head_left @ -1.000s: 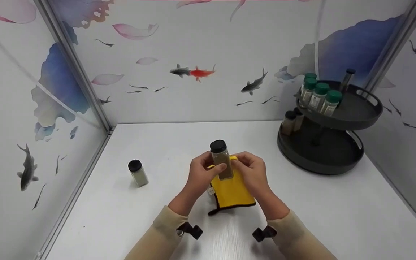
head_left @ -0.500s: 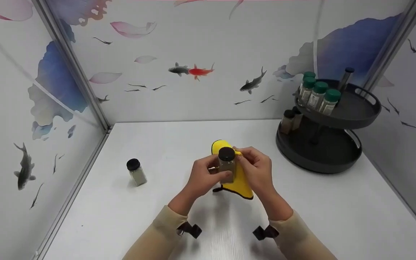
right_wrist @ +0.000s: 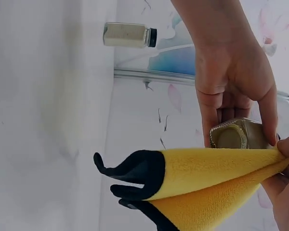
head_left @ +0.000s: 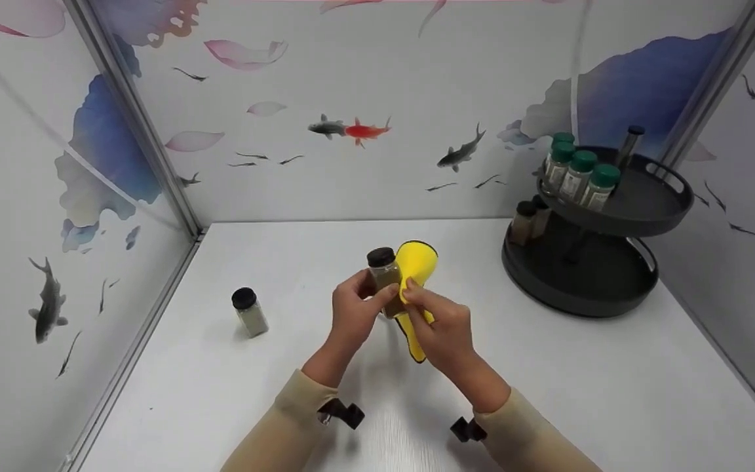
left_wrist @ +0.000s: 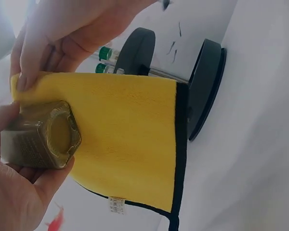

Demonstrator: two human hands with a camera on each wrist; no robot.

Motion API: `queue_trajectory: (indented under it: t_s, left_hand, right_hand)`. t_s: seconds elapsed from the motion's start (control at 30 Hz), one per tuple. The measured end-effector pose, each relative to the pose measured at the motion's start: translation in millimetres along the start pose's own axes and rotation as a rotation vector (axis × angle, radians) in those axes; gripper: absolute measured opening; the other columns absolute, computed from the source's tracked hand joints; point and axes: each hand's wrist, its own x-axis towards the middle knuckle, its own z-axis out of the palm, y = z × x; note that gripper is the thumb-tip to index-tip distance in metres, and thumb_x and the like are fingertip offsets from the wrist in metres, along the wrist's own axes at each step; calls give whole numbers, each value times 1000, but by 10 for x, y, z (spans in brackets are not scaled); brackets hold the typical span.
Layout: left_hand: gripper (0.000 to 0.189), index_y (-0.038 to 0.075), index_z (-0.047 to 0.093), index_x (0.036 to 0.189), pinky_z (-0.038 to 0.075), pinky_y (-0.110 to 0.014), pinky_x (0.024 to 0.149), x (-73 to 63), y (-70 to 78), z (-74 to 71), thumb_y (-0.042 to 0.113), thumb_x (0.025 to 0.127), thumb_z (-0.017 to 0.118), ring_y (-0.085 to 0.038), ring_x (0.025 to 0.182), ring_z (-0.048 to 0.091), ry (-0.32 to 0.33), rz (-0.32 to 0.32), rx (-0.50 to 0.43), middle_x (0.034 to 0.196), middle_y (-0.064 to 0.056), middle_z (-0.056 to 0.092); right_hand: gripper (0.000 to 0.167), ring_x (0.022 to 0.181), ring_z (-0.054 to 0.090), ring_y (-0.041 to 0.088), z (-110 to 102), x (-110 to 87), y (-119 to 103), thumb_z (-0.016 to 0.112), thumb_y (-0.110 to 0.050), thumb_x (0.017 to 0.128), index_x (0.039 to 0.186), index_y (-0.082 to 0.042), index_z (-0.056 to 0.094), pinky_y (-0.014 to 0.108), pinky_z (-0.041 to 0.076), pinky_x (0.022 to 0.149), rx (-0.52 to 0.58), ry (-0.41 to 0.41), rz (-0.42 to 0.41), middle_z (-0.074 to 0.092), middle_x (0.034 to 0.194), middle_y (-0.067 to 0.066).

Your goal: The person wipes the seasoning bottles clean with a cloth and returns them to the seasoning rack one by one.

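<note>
My left hand (head_left: pixel 353 313) grips a black-capped spice jar (head_left: pixel 384 270) filled with brown powder, tilted slightly above the table. Its square glass base (left_wrist: pixel 60 134) faces the left wrist camera. My right hand (head_left: pixel 446 328) pinches a yellow cloth (head_left: pixel 419 259) with black edging against the jar's right side. In the right wrist view the cloth (right_wrist: pixel 207 166) hangs folded from the fingers and partly covers the jar (right_wrist: pixel 241 134). A second black-capped jar (head_left: pixel 250 314) with pale contents stands upright on the table, left of both hands.
A black two-tier round rack (head_left: pixel 580 308) stands at the back right. Several green-capped jars (head_left: pixel 574 178) and a slim dark-capped one (head_left: pixel 629 145) are on its upper tier. Black-capped jars (head_left: pixel 523 224) stand on the lower tier. Patterned panels enclose the white table (head_left: pixel 272 406).
The jar and left hand have shifted slightly left and up since half a second ago. My right hand has moved left and down, and the cloth is now bunched along the jar's right side.
</note>
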Motion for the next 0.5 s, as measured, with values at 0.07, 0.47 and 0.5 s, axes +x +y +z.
queue_trajectory:
  t_s: [0.07,0.47,0.5]
  left_hand:
    - [42,9,73,129,64,-36,91,13,8,-25,33,95,80,-23,104,71,32,-13,-20,119,-8,77]
    - [47,-2,65,137,61,-46,100,88,-1,-80,23,98,75,-29,118,71,88,-124,-323,130,-20,71]
    - [48,-3,64,138,61,-47,101,92,-8,-86,22,98,75,-30,119,71,94,-128,-348,130,-21,70]
  right_hand:
    - [23,106,79,25,15,-9,11,81,0,90,113,-3,81,28,63,86,9,-24,1,80,117,13]
    - [24,104,80,26,44,2,81,82,6,87,109,-4,82,30,64,83,11,-61,-60,81,113,13]
    - [23,101,80,25,43,8,96,82,5,88,109,-4,82,30,64,81,23,-71,-46,82,111,12]
